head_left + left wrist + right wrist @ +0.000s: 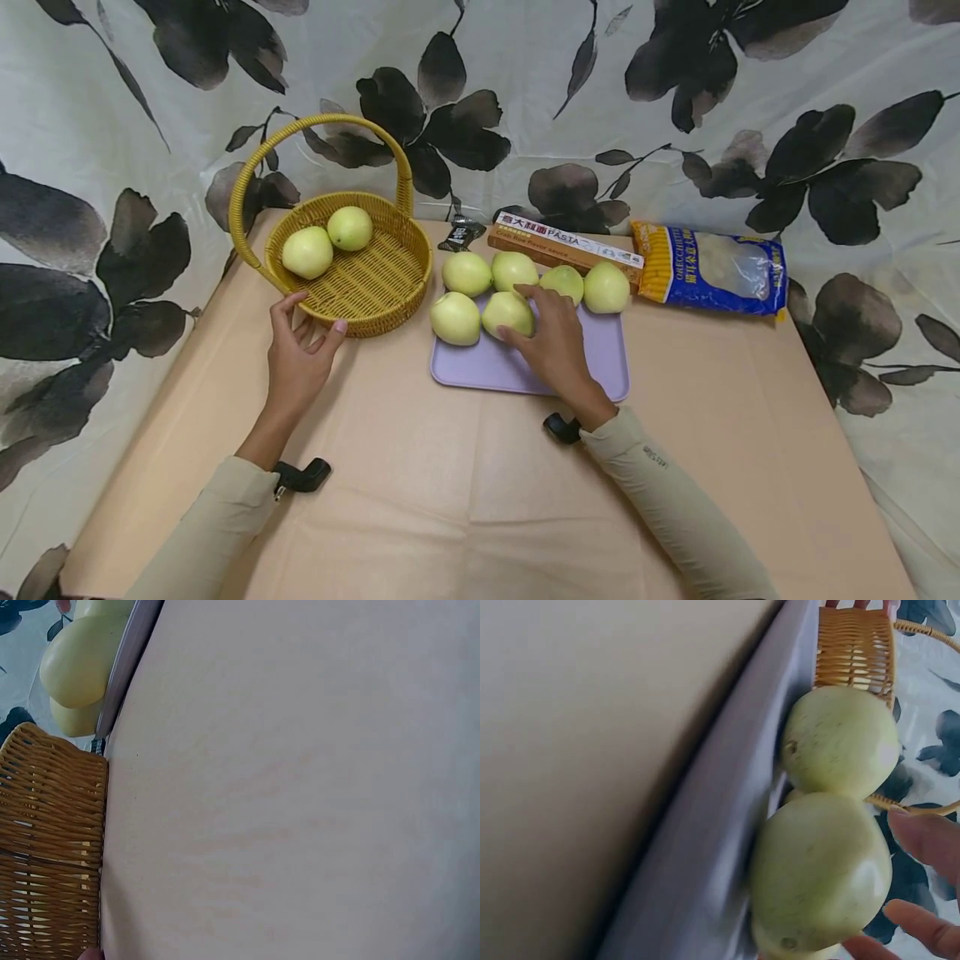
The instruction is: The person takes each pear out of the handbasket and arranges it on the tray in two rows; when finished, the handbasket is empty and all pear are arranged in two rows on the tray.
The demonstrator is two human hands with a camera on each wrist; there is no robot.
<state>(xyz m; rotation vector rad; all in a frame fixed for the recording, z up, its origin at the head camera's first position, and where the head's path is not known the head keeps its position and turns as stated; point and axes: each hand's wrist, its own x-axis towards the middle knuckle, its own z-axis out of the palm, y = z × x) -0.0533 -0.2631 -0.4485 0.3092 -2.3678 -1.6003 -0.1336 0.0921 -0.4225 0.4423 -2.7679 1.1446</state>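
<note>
Over a pale green round fruit (509, 314) in the front row on the purple tray (517, 379), my right hand (553, 340) has its thumb and fingers spread. The right wrist view shows those fingers (922, 926) above and beside the fruit (821, 870), not closed round it. Another fruit (455, 318) sits just left of it, and several more (513, 271) stand behind. My left hand (298, 358) touches the front of the yellow wicker basket (382, 312) with spread thumb and index finger. Two fruits (307, 252) lie inside the basket, at its left and back.
A pasta box (566, 246) lies behind the tray, with a blue and yellow pasta bag (720, 267) to its right. A small black packet (461, 234) is between basket and box. The basket's tall handle (243, 196) arches up at the left. Floral cloth (555, 108) hangs behind the table.
</note>
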